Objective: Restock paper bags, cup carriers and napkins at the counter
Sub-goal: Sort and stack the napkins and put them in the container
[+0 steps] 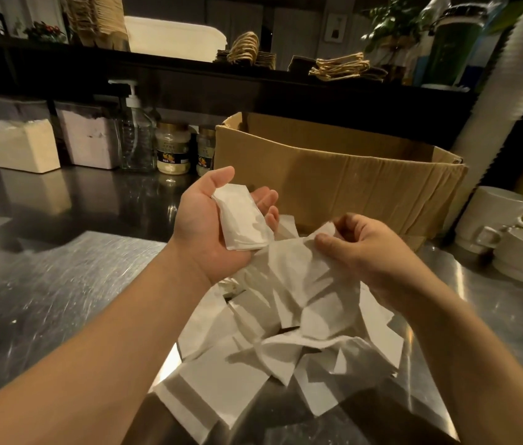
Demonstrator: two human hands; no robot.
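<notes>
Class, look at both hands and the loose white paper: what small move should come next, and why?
Probably lay the crumpled white napkin, pinched by the right hand, onto the folded white napkin resting in the left hand's upturned palm. More loose sheets still lie scattered on the steel counter.

Left hand (pixel 212 220) cradles folded napkin (pixel 242 216); right hand (pixel 366 248) pinches crumpled napkin (pixel 298 268) above pile (pixel 253 358).
</notes>
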